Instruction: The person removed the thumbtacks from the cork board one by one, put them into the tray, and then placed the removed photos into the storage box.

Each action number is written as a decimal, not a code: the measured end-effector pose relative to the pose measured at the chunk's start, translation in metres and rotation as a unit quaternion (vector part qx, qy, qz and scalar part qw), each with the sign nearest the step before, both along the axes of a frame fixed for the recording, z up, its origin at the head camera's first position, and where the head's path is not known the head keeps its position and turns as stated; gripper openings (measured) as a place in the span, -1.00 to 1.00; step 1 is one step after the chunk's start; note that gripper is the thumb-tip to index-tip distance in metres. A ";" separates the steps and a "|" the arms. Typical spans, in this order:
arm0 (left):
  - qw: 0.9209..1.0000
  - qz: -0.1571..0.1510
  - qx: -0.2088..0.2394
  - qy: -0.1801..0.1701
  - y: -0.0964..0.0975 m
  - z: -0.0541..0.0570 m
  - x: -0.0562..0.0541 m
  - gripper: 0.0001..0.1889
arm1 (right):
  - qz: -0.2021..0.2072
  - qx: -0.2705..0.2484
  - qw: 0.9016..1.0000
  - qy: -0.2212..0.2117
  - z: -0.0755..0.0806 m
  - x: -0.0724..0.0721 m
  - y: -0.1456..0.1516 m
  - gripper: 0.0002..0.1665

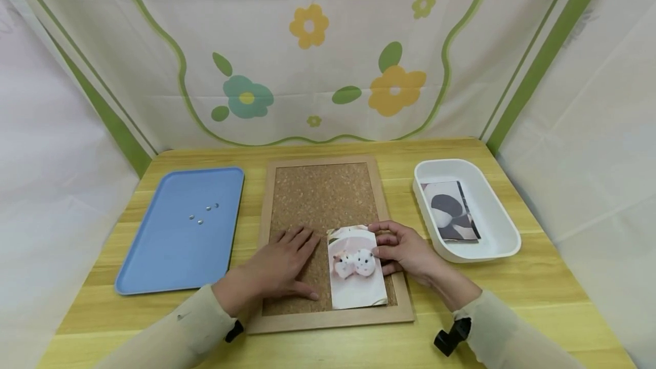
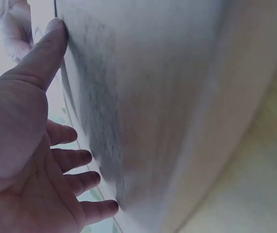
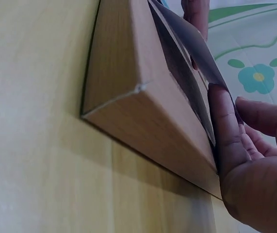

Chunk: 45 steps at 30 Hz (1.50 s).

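A photo print showing two white spotted figures lies over the lower right part of a wood-framed corkboard. My right hand pinches the print's right edge. In the right wrist view, the print's dark underside tilts up from the board beside the wooden frame, with fingers on both sides of its edge. My left hand rests on the cork left of the print, fingers spread. In the left wrist view, the thumb reaches toward the print's edge; whether they touch, I cannot tell.
To the left lies a blue tray with several small shiny metal pieces, too small to identify. At the right stands a white plastic bin holding more photo prints. A flowered cloth hangs behind the wooden table.
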<state>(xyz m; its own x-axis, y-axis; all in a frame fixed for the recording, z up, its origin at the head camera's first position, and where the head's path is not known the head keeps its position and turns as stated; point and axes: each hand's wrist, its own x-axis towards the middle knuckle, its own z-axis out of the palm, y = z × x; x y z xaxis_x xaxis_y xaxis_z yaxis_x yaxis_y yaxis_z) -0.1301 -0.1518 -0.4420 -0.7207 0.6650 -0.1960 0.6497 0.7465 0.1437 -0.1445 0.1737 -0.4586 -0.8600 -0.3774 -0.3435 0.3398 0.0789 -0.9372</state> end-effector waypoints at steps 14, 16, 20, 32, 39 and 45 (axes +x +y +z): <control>0.995 0.072 0.057 -0.033 -0.038 0.002 0.003 0.19 | -0.015 0.008 0.999 0.031 0.024 0.001 0.006 -0.35; 0.995 0.076 0.061 -0.032 -0.041 0.001 0.003 0.18 | -0.015 0.004 0.999 0.035 0.030 -0.001 0.009 -0.33; 0.994 0.079 0.062 -0.032 -0.044 -0.001 0.004 0.17 | -0.021 0.005 0.999 0.046 0.042 -0.005 0.019 -0.30; 0.993 0.085 0.068 -0.032 -0.046 -0.006 0.006 0.12 | -0.052 0.016 0.994 0.098 0.074 -0.026 0.070 -0.39; 0.993 0.088 0.074 -0.038 -0.047 -0.007 0.006 0.10 | -0.076 0.006 0.989 0.125 0.083 -0.041 0.114 -0.50; 0.993 0.089 0.074 -0.034 -0.047 -0.008 0.007 0.10 | -0.092 0.009 0.989 0.117 0.086 -0.052 0.153 -0.52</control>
